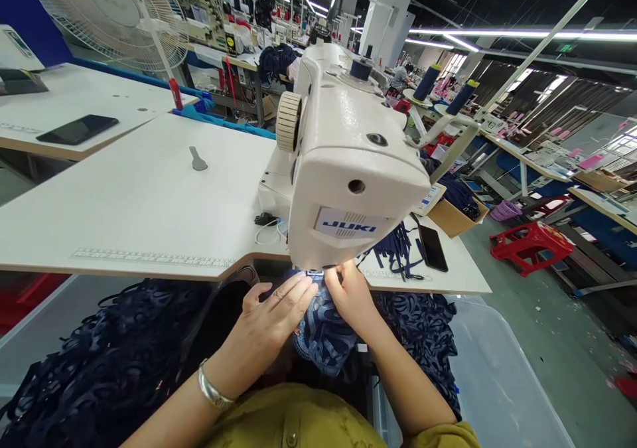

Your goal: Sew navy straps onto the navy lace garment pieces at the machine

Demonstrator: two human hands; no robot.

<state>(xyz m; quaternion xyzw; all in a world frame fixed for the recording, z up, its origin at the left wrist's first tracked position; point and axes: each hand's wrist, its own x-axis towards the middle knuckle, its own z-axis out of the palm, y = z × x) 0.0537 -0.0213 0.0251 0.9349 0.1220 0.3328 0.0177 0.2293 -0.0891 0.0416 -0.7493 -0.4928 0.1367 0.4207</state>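
A white JUKI sewing machine (343,162) stands on the white work table (149,202). Under its head lies a piece of dark blue lace fabric (323,332). My left hand (271,318) rests flat on that fabric with its fingers stretched toward the needle area. My right hand (351,295) pinches the fabric's edge just below the machine head, fingers pressed together. A silver bangle (213,388) sits on my left wrist. The needle itself is hidden behind the machine head.
Heaps of dark lace (109,362) lie at my left and right. A black phone (432,247) and dark straps (395,249) lie right of the machine. A clear plastic bin (497,375) stands at right, a red stool (530,242) beyond, a fan (114,16) behind.
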